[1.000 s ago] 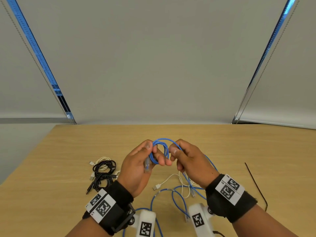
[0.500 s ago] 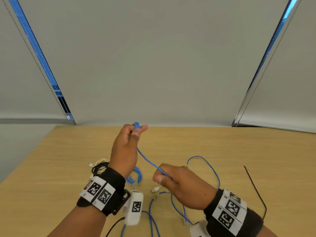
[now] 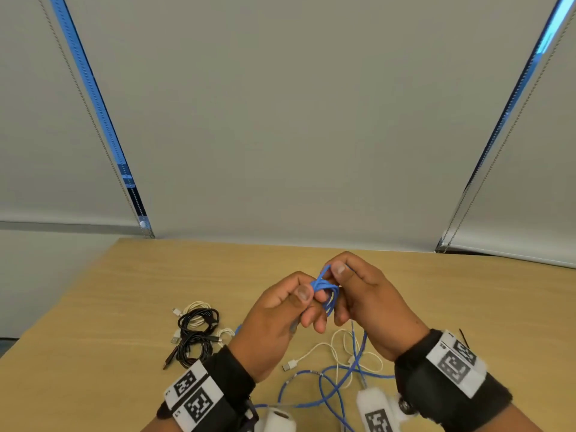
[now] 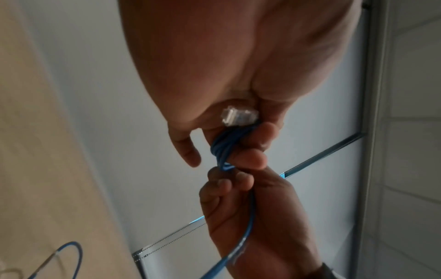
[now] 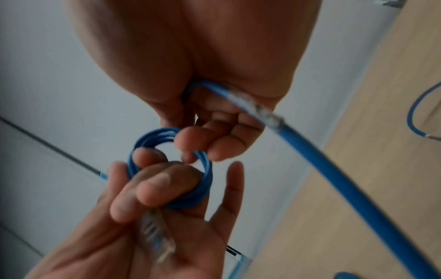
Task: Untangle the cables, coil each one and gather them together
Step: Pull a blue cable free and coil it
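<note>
Both hands are raised above the middle of the wooden table [image 3: 124,307], meeting on a small coil of blue network cable [image 3: 325,289] [image 5: 167,169] [image 4: 226,149]. My left hand [image 3: 280,316] pinches the coil between thumb and fingers, and the cable's clear plug [image 4: 238,116] [image 5: 156,239] lies in its palm. My right hand [image 3: 361,294] pinches the top of the coil. The free blue length [image 5: 334,179] runs out through its palm down to loose blue loops [image 3: 327,388] on the table. A loose white cable [image 3: 314,353] lies under the hands.
Coiled black cables [image 3: 196,335] and a coiled white cable [image 3: 194,308] lie together at the left of the table. A thin black tie [image 3: 463,335] shows by my right wrist. Grey roller blinds [image 3: 280,120] hang behind the table's far edge.
Half a second ago the hands were apart, the left raised with the blue cable stretched between them. They have come back together on the coil, which now has one more loop.
</note>
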The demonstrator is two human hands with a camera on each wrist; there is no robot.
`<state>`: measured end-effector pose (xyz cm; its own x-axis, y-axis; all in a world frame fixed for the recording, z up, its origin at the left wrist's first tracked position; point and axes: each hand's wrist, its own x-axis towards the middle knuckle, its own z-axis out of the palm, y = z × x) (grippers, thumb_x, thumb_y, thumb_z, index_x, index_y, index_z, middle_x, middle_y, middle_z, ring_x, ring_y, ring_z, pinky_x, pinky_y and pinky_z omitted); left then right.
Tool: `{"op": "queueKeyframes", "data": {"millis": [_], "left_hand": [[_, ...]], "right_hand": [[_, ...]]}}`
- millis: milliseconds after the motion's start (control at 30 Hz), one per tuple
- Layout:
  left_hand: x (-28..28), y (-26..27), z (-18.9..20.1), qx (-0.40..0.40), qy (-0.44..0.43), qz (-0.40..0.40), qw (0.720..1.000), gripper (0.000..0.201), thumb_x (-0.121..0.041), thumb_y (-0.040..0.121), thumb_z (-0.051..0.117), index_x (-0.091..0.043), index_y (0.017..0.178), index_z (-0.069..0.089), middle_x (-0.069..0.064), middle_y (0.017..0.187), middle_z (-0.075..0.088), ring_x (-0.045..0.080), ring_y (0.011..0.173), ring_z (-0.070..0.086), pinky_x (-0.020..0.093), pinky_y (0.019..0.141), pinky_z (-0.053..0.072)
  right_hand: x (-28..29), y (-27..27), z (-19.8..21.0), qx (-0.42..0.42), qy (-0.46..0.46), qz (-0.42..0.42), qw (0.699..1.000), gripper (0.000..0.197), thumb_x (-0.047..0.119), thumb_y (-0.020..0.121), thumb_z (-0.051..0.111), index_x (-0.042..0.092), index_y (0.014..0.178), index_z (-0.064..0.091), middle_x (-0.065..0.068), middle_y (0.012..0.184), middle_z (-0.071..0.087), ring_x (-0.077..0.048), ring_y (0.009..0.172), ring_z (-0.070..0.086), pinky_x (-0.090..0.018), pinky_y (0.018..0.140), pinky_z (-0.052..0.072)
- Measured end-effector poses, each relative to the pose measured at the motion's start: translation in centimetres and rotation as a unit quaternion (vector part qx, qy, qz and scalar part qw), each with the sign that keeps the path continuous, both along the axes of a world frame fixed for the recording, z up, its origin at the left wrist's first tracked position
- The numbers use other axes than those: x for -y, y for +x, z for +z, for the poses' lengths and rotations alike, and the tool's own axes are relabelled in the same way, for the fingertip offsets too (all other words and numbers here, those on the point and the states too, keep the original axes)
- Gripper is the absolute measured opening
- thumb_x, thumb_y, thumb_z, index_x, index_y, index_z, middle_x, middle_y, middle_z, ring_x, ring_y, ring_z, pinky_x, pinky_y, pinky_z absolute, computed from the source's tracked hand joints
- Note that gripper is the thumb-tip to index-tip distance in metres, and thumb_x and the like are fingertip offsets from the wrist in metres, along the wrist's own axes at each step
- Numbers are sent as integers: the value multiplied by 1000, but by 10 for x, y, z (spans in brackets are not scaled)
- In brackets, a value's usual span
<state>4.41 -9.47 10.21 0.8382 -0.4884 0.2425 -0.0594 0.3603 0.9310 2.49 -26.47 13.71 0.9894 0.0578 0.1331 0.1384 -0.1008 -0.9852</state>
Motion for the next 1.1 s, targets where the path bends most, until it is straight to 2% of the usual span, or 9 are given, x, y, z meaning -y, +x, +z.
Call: {"op": "queueKeyframes", "data": {"millis": [167,300,400,567,667,767,867,967,1100], "left_hand": [[3,0,0,-41,-20,1,999,31,-38,99,57,-11,86,64,8,69,52,26,71,59,35,79,49],[-4,1,1,-92,-64,-10,994,30,-36,96,56,-9,83,62,7,62,50,30,67,61,33,74,52],[-18,9,9,-123,-143,21,982,28,-33,98,54,-10,83,61,12,65,56,35,77,68,43,86,57],[-32,23,20,-113,-197,76,971,29,-31,104,42,-10,90,56,27,114,72,40,121,65,50,106,45],[-25,25,11,-42,-95,136,985,28,-31,106,39,-7,95,51,18,125,71,30,123,65,43,105,40],[-15,23,-7,82,153,181,968,28,-34,108,37,-16,100,56,-10,118,75,5,120,64,35,100,42],[-14,20,-26,164,286,172,929,32,-44,105,35,-24,100,59,-19,104,74,7,114,65,43,108,43],[-13,18,-39,186,329,157,912,34,-44,105,35,-23,89,56,-15,84,67,10,91,65,47,106,41],[-6,11,-43,52,233,60,969,35,-41,100,38,-16,83,56,-6,61,48,17,68,60,33,76,46]], "right_hand": [[-10,0,1,7,-18,-14,1000,28,21,108,36,3,91,49,-1,59,51,-16,43,57,-21,42,37],[-7,7,-2,2,-50,-8,999,27,30,107,42,18,89,58,-5,68,62,-22,48,50,-27,44,39],[4,10,-10,-18,-74,15,997,27,35,106,45,25,90,63,-1,75,68,-18,44,48,-28,46,41],[5,0,-36,-52,-151,94,983,26,44,104,42,33,104,66,6,59,53,-12,45,43,-24,48,39],[-12,-10,-46,-54,-181,146,971,23,37,105,42,35,119,60,16,53,46,-3,49,40,-18,53,35],[-18,-12,-47,-45,-283,171,943,29,41,103,44,34,129,54,33,60,54,8,59,51,-16,63,37],[-14,-11,-33,-8,-338,155,928,13,38,100,51,31,101,62,23,60,54,11,61,50,-16,61,35],[-3,-6,-19,35,-380,102,919,25,38,97,58,43,72,57,17,58,53,2,57,48,-18,56,35],[8,4,-6,85,-398,12,913,18,41,87,71,28,81,60,13,73,59,-4,69,53,-26,64,44]]}}
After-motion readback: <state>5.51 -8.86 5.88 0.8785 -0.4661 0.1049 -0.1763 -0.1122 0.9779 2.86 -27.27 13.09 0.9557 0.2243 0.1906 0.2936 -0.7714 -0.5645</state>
